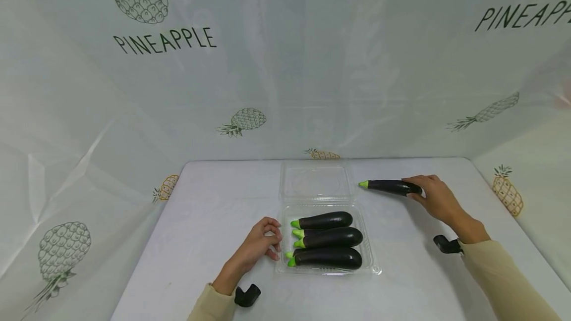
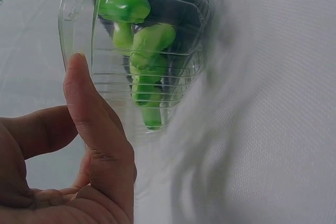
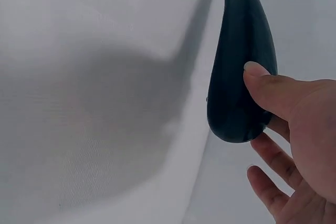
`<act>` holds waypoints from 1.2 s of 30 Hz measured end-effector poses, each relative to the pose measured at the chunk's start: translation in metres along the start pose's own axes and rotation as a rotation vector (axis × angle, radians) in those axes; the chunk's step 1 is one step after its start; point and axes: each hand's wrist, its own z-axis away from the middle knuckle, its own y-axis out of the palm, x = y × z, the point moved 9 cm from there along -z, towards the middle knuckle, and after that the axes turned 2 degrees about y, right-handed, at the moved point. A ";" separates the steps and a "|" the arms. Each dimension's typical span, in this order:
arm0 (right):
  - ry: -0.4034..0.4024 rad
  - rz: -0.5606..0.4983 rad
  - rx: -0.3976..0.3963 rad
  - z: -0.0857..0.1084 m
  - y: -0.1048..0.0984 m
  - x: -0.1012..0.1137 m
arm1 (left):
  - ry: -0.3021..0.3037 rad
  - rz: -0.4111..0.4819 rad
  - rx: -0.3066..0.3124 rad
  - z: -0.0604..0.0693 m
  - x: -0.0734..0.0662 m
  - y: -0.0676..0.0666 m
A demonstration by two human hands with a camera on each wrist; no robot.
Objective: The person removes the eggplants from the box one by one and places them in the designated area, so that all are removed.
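The right hand [image 1: 434, 199] pinches the thick end of a dark eggplant [image 1: 392, 187], whose green tip points left toward the container lid. In the right wrist view the thumb lies across this eggplant [image 3: 241, 61], and its shadow falls on the cloth. A clear plastic container [image 1: 369, 246] lies with several eggplants [image 1: 332, 237] inside, green ends to the left. Beside its left wall is the left hand [image 1: 258, 244], fingers loosely bent. In the left wrist view a fingertip of that hand [image 2: 100, 129] touches the container's edge [image 2: 79, 24]; green stems show through the wall.
The container's lid [image 1: 316, 182] lies folded back behind it on the white table [image 1: 214, 202]. A pale curtain [image 1: 285, 63] printed with pineapples hangs behind the table. Black wrist devices [image 1: 247, 295] sit by both sleeves.
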 end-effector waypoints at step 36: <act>0.004 0.029 0.109 -0.021 0.024 0.001 | -0.002 0.010 0.004 0.002 -0.002 0.001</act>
